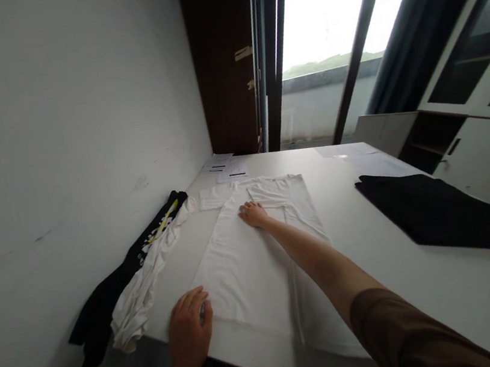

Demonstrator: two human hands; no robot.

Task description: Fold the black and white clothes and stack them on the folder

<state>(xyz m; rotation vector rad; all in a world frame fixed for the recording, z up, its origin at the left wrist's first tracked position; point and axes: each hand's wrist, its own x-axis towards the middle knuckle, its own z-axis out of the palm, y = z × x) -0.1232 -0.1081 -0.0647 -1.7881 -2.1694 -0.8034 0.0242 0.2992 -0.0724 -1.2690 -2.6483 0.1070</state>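
Note:
A white T-shirt (pixel 248 268) lies spread on the white table, its hem toward me and a sleeve reaching out at the far left. Part of it is folded over along the right side. My right hand (pixel 255 213) rests flat on the upper middle of the shirt, fingers stretched forward, palm down. At the near left corner of the hem, my left hand (pixel 188 325) is curled, with thumb and fingertips close together on the shirt's edge. The cloth between those fingers is mostly hidden.
Crumpled white cloth (pixel 140 298) and a black garment (pixel 117 280) with a yellow print lie along the wall at left. Black cloth (pixel 440 211) covers part of the table's right side. Papers (pixel 231 168) lie at the far end, before a window (pixel 322 20).

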